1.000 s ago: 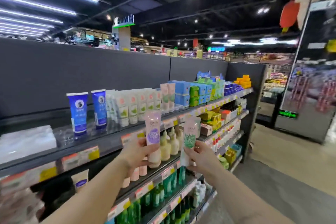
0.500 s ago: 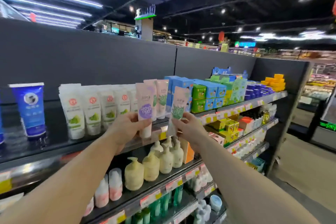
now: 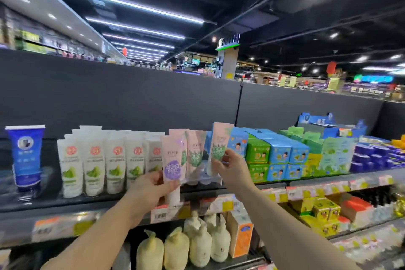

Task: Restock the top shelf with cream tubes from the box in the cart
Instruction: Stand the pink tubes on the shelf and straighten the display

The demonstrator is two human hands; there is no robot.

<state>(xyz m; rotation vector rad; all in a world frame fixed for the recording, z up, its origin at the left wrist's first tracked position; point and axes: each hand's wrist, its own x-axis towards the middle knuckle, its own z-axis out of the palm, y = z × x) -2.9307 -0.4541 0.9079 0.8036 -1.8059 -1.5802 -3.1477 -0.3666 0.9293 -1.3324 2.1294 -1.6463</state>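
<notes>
My left hand point(image 3: 151, 188) grips a pink cream tube with a purple label point(image 3: 172, 164), cap down, at the front edge of the top shelf point(image 3: 65, 203). My right hand point(image 3: 232, 166) pinches a pink tube with a green label point(image 3: 220, 147) and holds it upright over the shelf, next to the blue boxes. Between the two held tubes, pink tubes with green labels point(image 3: 195, 153) stand on the shelf. The cart and its box are out of view.
White tubes with green labels point(image 3: 105, 164) fill the shelf left of my hands, and a blue tube point(image 3: 27, 158) stands further left. Blue and green boxes point(image 3: 276, 155) crowd the right. Yellow pump bottles point(image 3: 186, 245) sit on the shelf below.
The view has closed in on the shelf. Both hands have risen with their tubes, and the right hand's green-label tube has moved further in over the top shelf.
</notes>
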